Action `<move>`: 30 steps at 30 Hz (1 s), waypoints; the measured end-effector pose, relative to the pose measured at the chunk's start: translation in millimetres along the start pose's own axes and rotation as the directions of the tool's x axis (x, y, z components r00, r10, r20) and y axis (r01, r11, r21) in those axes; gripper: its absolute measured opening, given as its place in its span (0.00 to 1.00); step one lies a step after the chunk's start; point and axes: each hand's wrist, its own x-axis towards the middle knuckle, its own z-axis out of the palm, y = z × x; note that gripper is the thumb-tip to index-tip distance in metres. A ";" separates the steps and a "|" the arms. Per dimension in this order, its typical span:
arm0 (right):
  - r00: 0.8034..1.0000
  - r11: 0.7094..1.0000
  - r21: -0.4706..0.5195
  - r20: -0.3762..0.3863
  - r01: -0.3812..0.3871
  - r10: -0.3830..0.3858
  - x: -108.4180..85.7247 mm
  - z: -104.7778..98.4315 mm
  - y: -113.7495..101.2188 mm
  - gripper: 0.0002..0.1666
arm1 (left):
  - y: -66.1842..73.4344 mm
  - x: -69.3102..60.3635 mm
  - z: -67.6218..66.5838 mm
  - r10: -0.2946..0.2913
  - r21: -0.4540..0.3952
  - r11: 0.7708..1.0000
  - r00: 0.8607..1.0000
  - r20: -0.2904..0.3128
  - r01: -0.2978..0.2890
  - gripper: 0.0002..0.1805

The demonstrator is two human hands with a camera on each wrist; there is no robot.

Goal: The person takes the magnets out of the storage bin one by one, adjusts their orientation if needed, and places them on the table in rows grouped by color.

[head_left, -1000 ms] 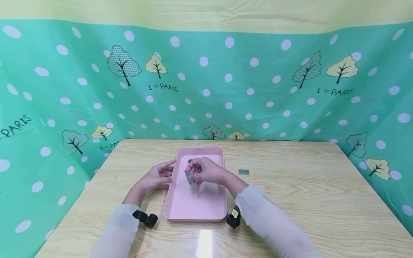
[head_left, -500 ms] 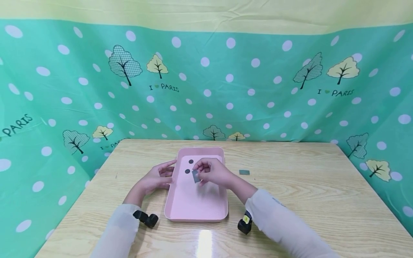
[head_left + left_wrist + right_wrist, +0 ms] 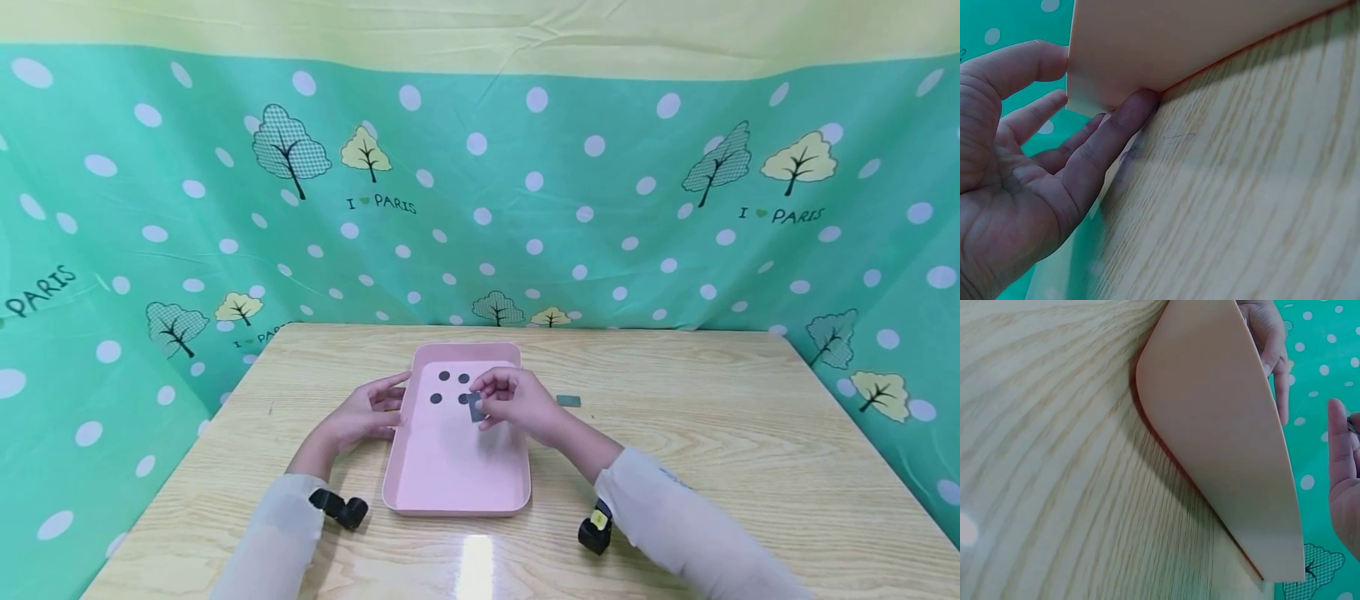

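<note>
In the head view, a pink tray [image 3: 457, 479] lies on the table with several small dark round discs [image 3: 444, 376] on its floor near the far end. My right hand [image 3: 517, 407] pinches a small flat grey rectangular piece [image 3: 476, 409] above the tray, close by the discs. Fingers of my left hand [image 3: 367, 412] touch the tray's left side. From the left wrist, those fingertips [image 3: 1141, 103] press the pink outer wall, mostly straight. Only part of my right hand [image 3: 1344, 475] shows at the edge of the right wrist view.
Another flat grey rectangle [image 3: 568, 401] lies on the wooden table [image 3: 712, 433], right of the tray. A green printed curtain [image 3: 600, 200] surrounds the back and sides. Black wrist cameras [image 3: 348, 511] sit at both sleeves.
My right hand has shifted to the right across the tray, with the grey piece still pinched. More dark discs now show where it was. My left hand stays in place.
</note>
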 end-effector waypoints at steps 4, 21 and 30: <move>1.000 1.000 0.016 0.008 0.013 -0.013 -3.6 -6.0 0.8 0.16 | -0.6 0.1 -0.4 0.000 0.002 1.000 1.000 -0.002 0.000 0.44; 1.000 1.000 0.029 -0.012 0.005 -0.004 -24.6 -25.0 4.4 0.16 | 0.2 -0.7 0.3 0.006 0.008 1.000 1.000 0.002 -0.007 0.44; 1.000 0.999 0.035 -0.021 0.011 -0.011 -32.0 -36.5 9.7 0.18 | 0.5 -1.0 0.6 0.009 0.000 1.000 1.000 0.011 -0.009 0.44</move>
